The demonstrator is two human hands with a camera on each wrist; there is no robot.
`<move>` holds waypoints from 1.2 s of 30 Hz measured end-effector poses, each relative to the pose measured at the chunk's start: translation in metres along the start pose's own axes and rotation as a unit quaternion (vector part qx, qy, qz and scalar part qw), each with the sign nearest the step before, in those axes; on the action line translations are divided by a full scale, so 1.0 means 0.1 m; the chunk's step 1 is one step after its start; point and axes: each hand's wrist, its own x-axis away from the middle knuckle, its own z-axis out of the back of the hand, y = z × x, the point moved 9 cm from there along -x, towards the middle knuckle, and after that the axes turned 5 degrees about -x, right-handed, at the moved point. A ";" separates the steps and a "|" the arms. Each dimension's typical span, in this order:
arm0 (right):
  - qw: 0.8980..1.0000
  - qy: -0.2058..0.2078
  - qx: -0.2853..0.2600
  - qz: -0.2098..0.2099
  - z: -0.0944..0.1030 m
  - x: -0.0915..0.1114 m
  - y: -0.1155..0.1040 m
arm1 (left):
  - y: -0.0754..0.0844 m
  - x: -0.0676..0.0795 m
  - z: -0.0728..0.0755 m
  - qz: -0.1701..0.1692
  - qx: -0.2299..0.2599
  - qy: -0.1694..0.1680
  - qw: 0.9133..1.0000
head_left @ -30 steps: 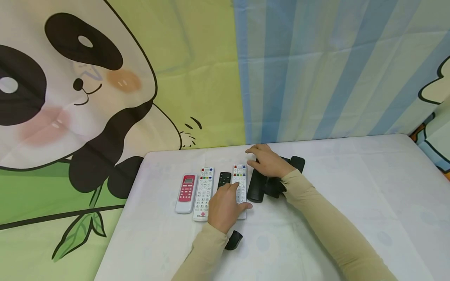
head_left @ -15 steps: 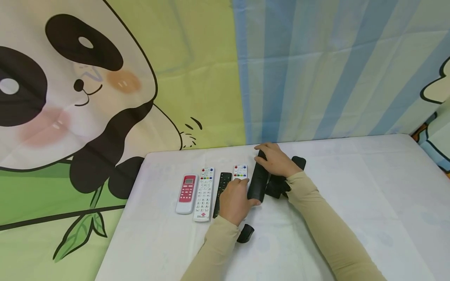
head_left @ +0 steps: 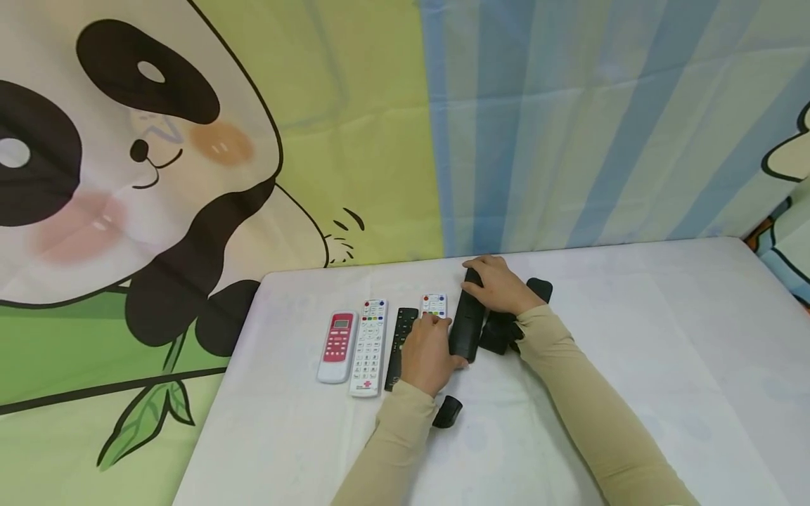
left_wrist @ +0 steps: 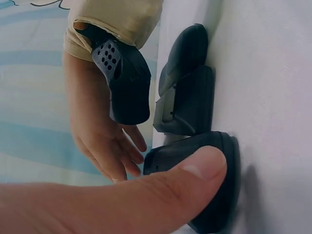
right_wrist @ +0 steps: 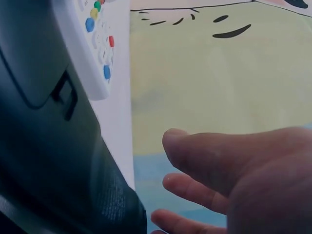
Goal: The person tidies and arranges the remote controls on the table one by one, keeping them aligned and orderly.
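A black remote control lies back side up on the table, its cover latch showing in the right wrist view. My left hand is at its near left side, over a white remote control with coloured buttons. In the left wrist view, the left thumb lies straight across the black remote's near end; the other left fingers are hidden. My right hand reaches around the far end, its thumb and fingers apart. The right wrist view shows a gap between those fingers and the remote.
Left of the hands stand a slim black remote, a white remote and a pink-and-white remote in a row. Another dark remote shows beyond the right wrist. A printed cloth wall borders the white table behind.
My left hand has moved right from over the slim black remote, its thumb now at the black remote's near end. My right hand has shifted slightly right. The black remote now leans more to the right.
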 end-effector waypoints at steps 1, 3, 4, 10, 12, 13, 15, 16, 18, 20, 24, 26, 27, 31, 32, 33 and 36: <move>1.000 -0.001 -0.001 -0.003 0.00 0.00 0.01 | 0.01 -0.01 -0.01 -0.004 -0.004 -0.002 1.000; 1.000 -0.003 0.001 -0.007 -0.02 -0.01 0.04 | 0.02 -0.02 -0.03 -0.011 -0.008 -0.005 1.000; 1.000 -0.004 0.002 -0.008 -0.03 -0.01 0.05 | 0.02 -0.02 -0.04 -0.014 -0.011 -0.006 1.000; 1.000 -0.011 0.007 -0.017 -0.06 -0.03 0.11 | 0.03 -0.05 -0.10 -0.028 -0.028 -0.007 0.999; 1.000 -0.012 0.006 -0.018 -0.07 -0.03 0.13 | 0.04 -0.05 -0.12 -0.036 -0.040 -0.008 0.999; 1.000 -0.014 0.007 -0.018 -0.07 -0.03 0.13 | 0.05 -0.06 -0.12 -0.040 -0.043 -0.009 0.998; 1.000 -0.018 0.005 -0.018 -0.08 -0.04 0.14 | 0.06 -0.06 -0.12 -0.047 -0.050 -0.009 0.998; 1.000 -0.019 0.002 -0.019 -0.09 -0.04 0.15 | 0.07 -0.06 -0.12 -0.049 -0.051 -0.011 0.997; 1.000 -0.021 -0.004 -0.021 -0.09 -0.04 0.16 | 0.07 -0.06 -0.13 -0.053 -0.055 -0.011 0.997; 1.000 -0.021 -0.010 -0.021 -0.09 -0.04 0.17 | 0.08 -0.06 -0.13 -0.057 -0.056 -0.012 0.997; 0.999 -0.017 -0.015 -0.025 -0.08 -0.03 0.18 | 0.09 -0.06 -0.13 -0.063 -0.054 -0.017 0.996; 0.999 -0.012 -0.019 -0.029 -0.07 -0.03 0.18 | 0.08 -0.06 -0.14 -0.065 -0.053 -0.020 0.996; 0.999 -0.010 -0.021 -0.029 -0.06 -0.03 0.18 | 0.08 -0.06 -0.13 -0.066 -0.053 -0.021 0.996; 0.999 0.001 -0.027 -0.025 -0.02 -0.02 0.17 | 0.09 -0.06 -0.11 -0.071 -0.052 -0.021 0.996; 0.999 0.001 -0.027 -0.022 -0.01 -0.02 0.16 | 0.08 -0.06 -0.11 -0.071 -0.049 -0.022 0.996; 0.999 0.001 -0.026 -0.021 -0.01 -0.02 0.16 | 0.08 -0.06 -0.10 -0.072 -0.047 -0.022 0.996; 0.999 0.004 -0.028 -0.020 0.02 -0.02 0.14 | 0.08 -0.06 -0.07 -0.074 -0.045 -0.019 0.996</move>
